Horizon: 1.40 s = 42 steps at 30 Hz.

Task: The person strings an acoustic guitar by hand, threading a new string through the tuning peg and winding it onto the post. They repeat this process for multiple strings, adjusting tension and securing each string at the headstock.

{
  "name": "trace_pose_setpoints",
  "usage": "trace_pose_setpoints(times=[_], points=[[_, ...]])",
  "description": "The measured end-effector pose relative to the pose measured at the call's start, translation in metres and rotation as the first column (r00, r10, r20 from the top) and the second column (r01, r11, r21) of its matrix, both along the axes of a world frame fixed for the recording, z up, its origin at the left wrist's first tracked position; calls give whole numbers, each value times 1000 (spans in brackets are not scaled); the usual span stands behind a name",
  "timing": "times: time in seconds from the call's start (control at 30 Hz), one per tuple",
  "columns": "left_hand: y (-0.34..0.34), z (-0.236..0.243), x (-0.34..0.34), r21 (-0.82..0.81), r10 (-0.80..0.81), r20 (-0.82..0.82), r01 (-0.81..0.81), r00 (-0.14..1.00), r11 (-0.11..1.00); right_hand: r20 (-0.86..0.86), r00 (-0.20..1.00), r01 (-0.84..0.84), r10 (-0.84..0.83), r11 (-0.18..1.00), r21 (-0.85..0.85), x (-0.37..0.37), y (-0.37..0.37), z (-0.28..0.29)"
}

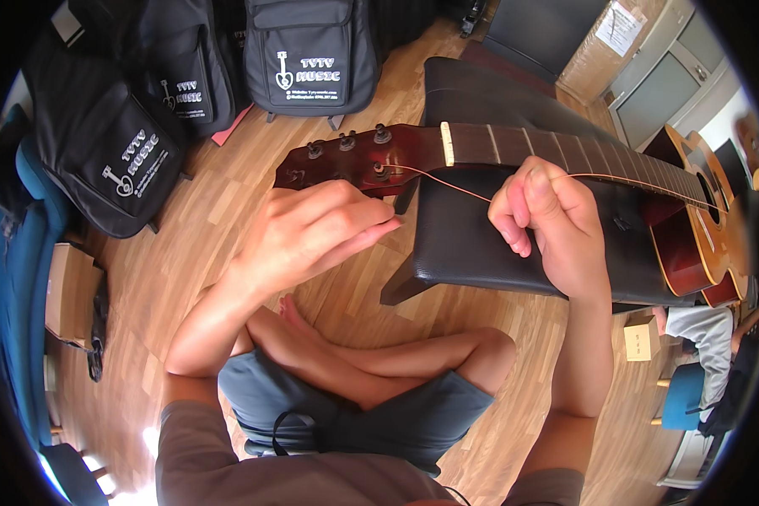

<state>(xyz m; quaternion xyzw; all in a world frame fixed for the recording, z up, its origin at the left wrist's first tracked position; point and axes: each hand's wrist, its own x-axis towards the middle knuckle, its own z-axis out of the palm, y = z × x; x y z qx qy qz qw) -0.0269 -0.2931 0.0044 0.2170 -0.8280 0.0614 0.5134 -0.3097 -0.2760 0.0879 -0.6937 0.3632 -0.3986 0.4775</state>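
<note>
The wood floor (194,228) lay under everything, and the person sat on it with crossed legs. A long black bench (481,244) stood just in front. At the far left stood 3 black bags (308,55). The brown guitar (582,154) had its long neck over the bench, its body off to the right, and its dark red head (354,160) at the left.

The left hand (312,221) was by the near edge of that head. Its fingers were bent and close together, but its thumb was hidden, so I could not tell if it pinched anything. The right hand (552,211) was up by the neck, with its thumb and first finger pressed together, pinching the string.

The little white nut (447,145) sat where the neck met the head. Near it was 1 small peg post (379,171). The thin copper string (447,184) ran from that post, past the near end of the nut, to the right hand, then on toward the body.

A soft, steady pull seemed best, to keep the string straight without a kink. Turns on the post would look neat side by side, not crossed. A hard tug might have slipped the end loose.
</note>
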Motion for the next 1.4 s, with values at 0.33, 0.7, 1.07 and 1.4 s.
trace_pose_setpoints(times=[0.33, 0.7, 1.07, 1.4], points=[[9, 4, 2, -39, 96, 223, -90, 970, 995, 40, 998, -40, 43, 996, -76, -1, 0, -5], [12, 23, -5, 282, -34, -40, 44, 999, 958, 0, 999, -39, 39, 999, 2, -3, -1, 1], [-2, 48, -27, 356, 72, 57, -88, 996, 930, 35, 996, -88, 88, 996, 18, -7, -1, 1], [-13, 29, -39, 282, 12, -48, 2, 999, 959, 5, 999, -32, 32, 998, -51, -7, 0, -1]])
